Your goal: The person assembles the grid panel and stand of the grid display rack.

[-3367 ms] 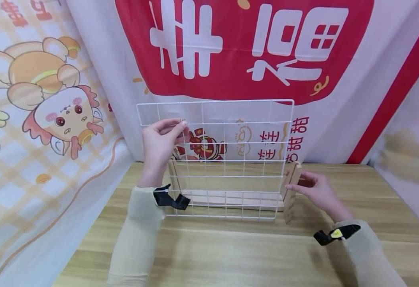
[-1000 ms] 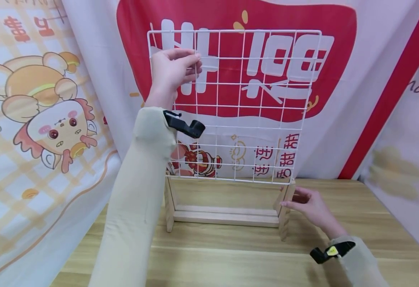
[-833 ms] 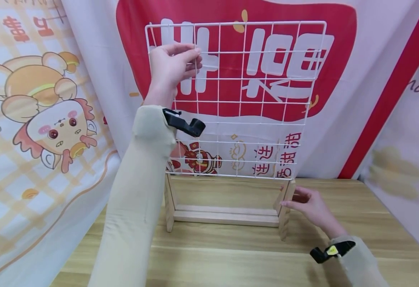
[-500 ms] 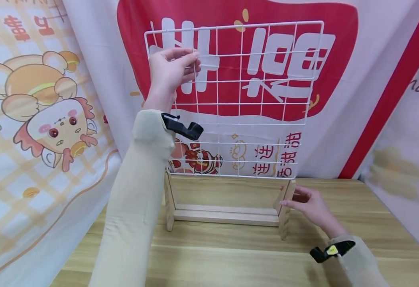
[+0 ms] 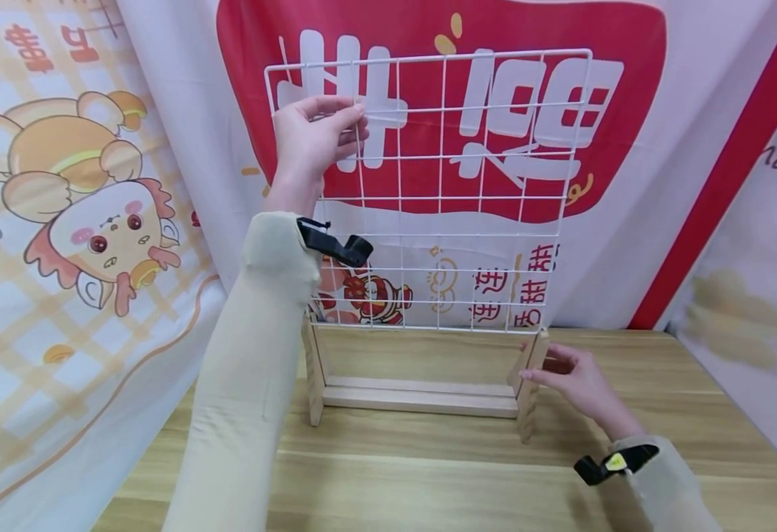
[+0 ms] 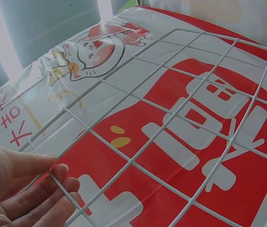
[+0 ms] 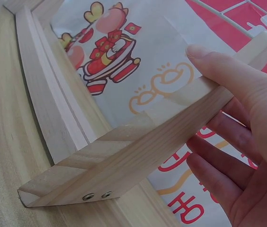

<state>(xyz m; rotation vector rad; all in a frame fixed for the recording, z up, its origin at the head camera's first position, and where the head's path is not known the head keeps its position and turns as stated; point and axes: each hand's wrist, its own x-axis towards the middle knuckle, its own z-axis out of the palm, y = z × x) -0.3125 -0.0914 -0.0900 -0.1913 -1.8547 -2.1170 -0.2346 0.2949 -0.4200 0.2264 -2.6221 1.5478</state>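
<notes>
A white wire grid panel (image 5: 441, 157) stands upright above a pale wooden stand (image 5: 421, 401), its top edge slightly lower at the left. My left hand (image 5: 318, 140) pinches a wire near the panel's upper left; in the left wrist view the thumb and fingers (image 6: 60, 172) close on that wire. The panel's bottom edge is level with the tops of the stand's two side posts; whether it sits in them I cannot tell. My right hand (image 5: 577, 380) grips the right post (image 5: 531, 388), thumb on the near edge, fingers behind, as the right wrist view shows.
The stand rests on a wood-grain table (image 5: 415, 480). Behind it hangs a white cloth with a red printed patch (image 5: 421, 188). A cartoon-printed cloth (image 5: 95, 222) drapes along the left, and another pale cloth (image 5: 761, 281) hangs at the right.
Over the earlier frames my left hand lifted the panel from in front of the stand to above it. Since then it has tilted slightly and come down a little. My right hand keeps its grip.
</notes>
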